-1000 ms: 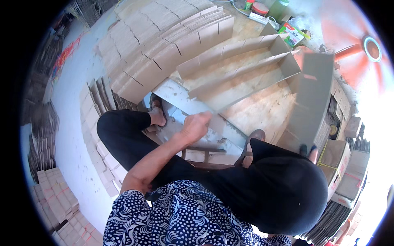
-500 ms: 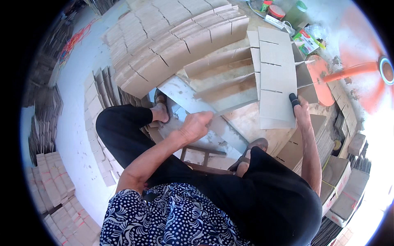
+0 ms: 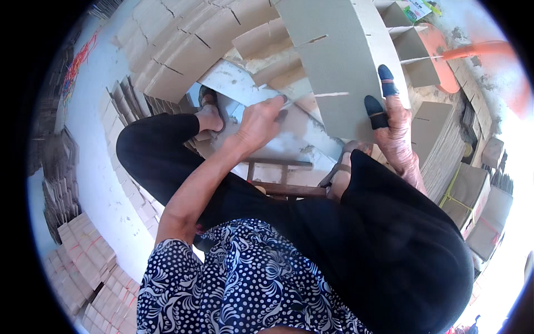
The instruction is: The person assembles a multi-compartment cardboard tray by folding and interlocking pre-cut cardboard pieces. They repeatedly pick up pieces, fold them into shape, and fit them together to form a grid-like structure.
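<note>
A wide slotted cardboard strip [image 3: 334, 61] stands tilted in front of me, its slots facing up toward me. My right hand [image 3: 396, 122] is at its near right edge, with dark covers on two fingertips. Thumb and forefinger press against the cardboard there; the other fingers are largely hidden. My left hand [image 3: 260, 125] is closed in a pinch left of the strip, with a thin, blurred cardboard edge running from its fingertips toward a slot. Behind stand upright cardboard cross pieces [image 3: 278, 67], partly covered by the wide strip.
Stacked slotted cardboard [image 3: 183, 61] fills the far left. More cardboard sheets [image 3: 445, 139] and a tied carton [image 3: 467, 195] stand at right, near an orange fan [image 3: 478, 50]. Bundled cardboard [image 3: 89, 250] lies at lower left. A wooden stool frame [image 3: 289, 189] is between my legs.
The wide strip now looks larger and more tilted toward me. My right hand has shifted slightly left, showing two covered fingertips instead of one. My left hand has moved slightly up and left.
</note>
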`<action>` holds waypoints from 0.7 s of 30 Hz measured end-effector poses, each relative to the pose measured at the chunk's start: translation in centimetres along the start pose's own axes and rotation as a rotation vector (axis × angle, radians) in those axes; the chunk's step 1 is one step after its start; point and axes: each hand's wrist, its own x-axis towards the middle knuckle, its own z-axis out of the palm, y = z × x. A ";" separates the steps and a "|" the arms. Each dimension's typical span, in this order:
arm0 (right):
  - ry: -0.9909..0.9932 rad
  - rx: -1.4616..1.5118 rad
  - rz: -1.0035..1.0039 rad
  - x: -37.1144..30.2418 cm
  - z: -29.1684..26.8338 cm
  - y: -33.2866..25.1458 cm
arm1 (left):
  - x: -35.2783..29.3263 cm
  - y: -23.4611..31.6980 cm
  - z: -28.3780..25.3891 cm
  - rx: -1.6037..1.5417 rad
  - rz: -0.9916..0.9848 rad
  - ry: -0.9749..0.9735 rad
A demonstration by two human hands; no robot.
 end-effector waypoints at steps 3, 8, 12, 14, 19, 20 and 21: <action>0.033 0.298 0.100 -0.3 1.6 0.4 | -0.1 -0.4 0.3 0.024 0.032 0.014; 0.080 0.241 0.064 -0.2 2.5 0.0 | -0.3 -0.2 0.2 0.039 0.052 0.035; 0.041 0.356 0.081 -0.1 2.5 1.2 | -0.2 0.2 0.2 0.049 0.023 0.009; 0.014 0.368 0.084 -0.1 2.7 1.4 | -0.1 0.0 0.3 0.057 0.022 0.004; -0.027 0.514 0.261 0.2 3.9 0.8 | 0.1 0.2 0.4 0.046 0.044 0.013; -0.039 0.529 0.294 0.2 4.2 1.0 | 0.2 0.3 0.3 0.052 0.042 0.028; -0.050 0.545 0.331 0.2 4.4 1.2 | 0.2 0.4 0.2 0.058 0.013 -0.008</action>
